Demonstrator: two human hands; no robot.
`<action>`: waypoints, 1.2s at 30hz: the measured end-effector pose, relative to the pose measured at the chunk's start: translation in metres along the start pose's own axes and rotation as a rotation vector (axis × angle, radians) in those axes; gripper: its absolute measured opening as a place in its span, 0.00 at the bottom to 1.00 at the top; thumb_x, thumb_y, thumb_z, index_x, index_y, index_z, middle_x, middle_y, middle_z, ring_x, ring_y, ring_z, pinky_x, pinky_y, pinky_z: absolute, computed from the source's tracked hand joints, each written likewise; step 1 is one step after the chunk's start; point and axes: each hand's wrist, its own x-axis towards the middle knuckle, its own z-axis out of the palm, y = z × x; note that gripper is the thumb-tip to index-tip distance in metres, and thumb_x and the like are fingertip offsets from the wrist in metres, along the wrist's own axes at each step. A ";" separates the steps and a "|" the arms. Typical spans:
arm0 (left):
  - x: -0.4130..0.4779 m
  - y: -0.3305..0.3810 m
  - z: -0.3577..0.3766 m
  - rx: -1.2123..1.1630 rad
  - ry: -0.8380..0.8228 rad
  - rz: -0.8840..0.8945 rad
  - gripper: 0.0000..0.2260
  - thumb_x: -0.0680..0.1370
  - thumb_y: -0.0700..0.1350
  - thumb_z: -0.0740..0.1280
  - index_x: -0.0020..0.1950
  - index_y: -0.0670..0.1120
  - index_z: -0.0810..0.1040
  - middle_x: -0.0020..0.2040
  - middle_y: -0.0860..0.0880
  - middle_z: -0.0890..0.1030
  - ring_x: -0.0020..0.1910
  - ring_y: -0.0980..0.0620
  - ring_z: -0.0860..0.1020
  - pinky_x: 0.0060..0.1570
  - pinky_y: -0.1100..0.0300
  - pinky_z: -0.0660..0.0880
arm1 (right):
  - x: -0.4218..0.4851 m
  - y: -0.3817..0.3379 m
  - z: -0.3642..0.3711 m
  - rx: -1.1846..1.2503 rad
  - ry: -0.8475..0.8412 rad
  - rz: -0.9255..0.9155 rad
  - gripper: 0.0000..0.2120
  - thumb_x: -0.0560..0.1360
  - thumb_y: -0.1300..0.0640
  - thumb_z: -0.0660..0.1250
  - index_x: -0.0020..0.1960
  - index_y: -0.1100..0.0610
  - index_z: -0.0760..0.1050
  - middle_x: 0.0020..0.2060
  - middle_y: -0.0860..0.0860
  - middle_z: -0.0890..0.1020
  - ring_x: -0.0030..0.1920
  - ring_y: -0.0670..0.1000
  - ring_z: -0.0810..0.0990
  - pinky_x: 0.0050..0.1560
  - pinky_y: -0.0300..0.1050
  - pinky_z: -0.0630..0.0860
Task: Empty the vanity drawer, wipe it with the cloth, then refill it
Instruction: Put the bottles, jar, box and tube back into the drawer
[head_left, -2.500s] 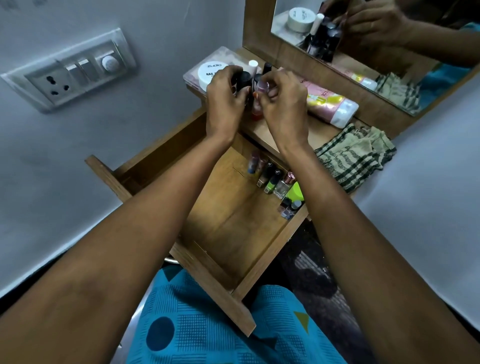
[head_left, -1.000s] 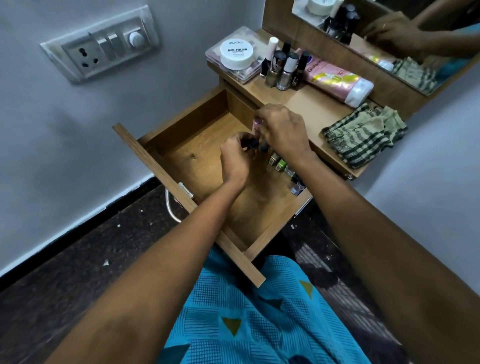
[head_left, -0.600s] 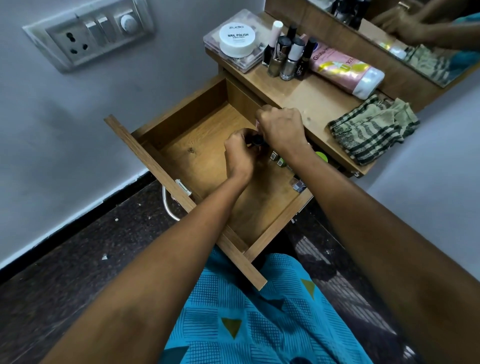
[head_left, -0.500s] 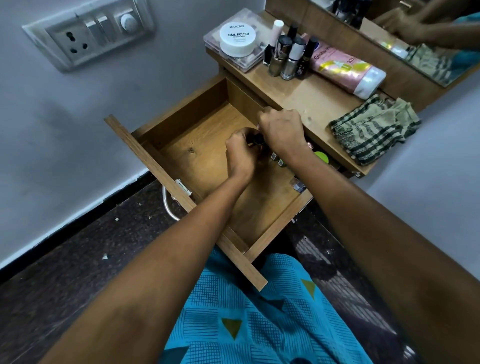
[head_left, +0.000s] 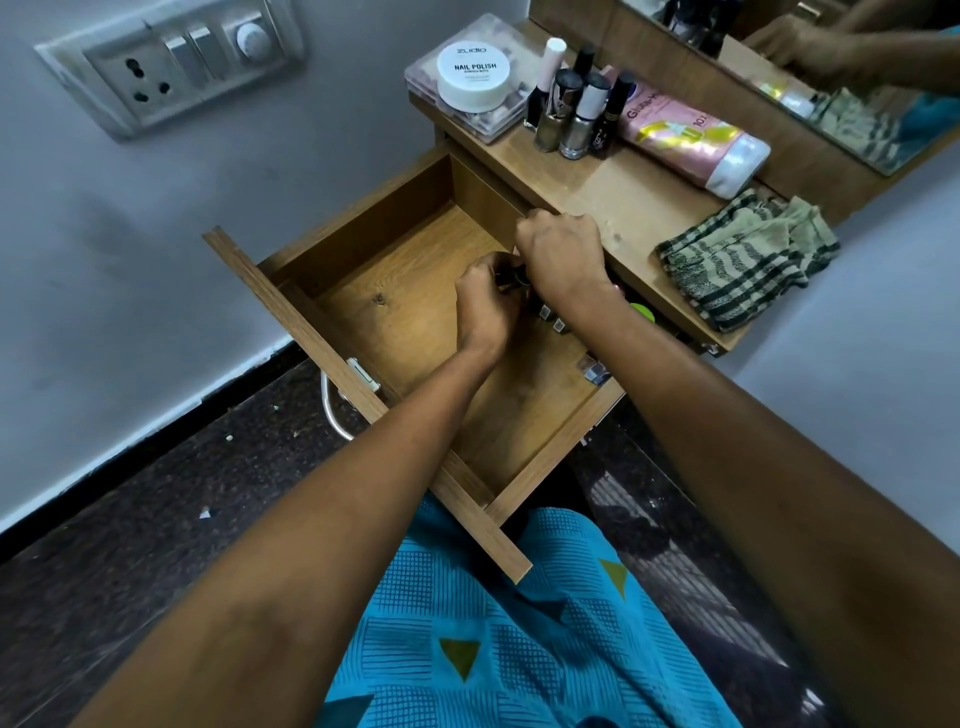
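Drawer (head_left: 405, 296) pulled out over the person's lap. Inside it, left hand (head_left: 485, 306) pinches a dark-capped bottle (head_left: 511, 276). Right hand (head_left: 563, 254) is clenched just beside; whether it holds anything cannot be told. Small bottles (head_left: 558, 325) lie along the drawer's right wall. Beyond, on the desk (head_left: 623, 202): folded checked cloth (head_left: 743, 260), upright polish bottles (head_left: 576, 117).
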 end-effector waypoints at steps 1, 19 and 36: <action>0.001 0.000 0.000 0.000 -0.005 -0.008 0.10 0.72 0.30 0.65 0.52 0.39 0.77 0.49 0.44 0.80 0.45 0.55 0.76 0.42 0.70 0.76 | 0.000 0.000 -0.001 0.007 -0.009 0.004 0.11 0.77 0.61 0.59 0.59 0.60 0.71 0.55 0.56 0.77 0.54 0.57 0.78 0.48 0.48 0.72; 0.000 -0.002 0.001 0.053 -0.041 0.004 0.11 0.72 0.29 0.64 0.53 0.38 0.77 0.50 0.43 0.80 0.46 0.54 0.76 0.40 0.71 0.74 | -0.012 0.006 -0.006 0.182 -0.037 0.061 0.12 0.78 0.61 0.58 0.60 0.57 0.71 0.57 0.57 0.75 0.56 0.59 0.77 0.53 0.52 0.71; 0.010 0.036 -0.019 -0.018 0.070 0.085 0.09 0.72 0.32 0.68 0.51 0.40 0.78 0.45 0.52 0.78 0.43 0.60 0.76 0.41 0.78 0.72 | -0.039 0.032 -0.023 0.821 0.257 0.386 0.09 0.75 0.63 0.64 0.52 0.57 0.80 0.48 0.54 0.84 0.47 0.53 0.82 0.49 0.51 0.79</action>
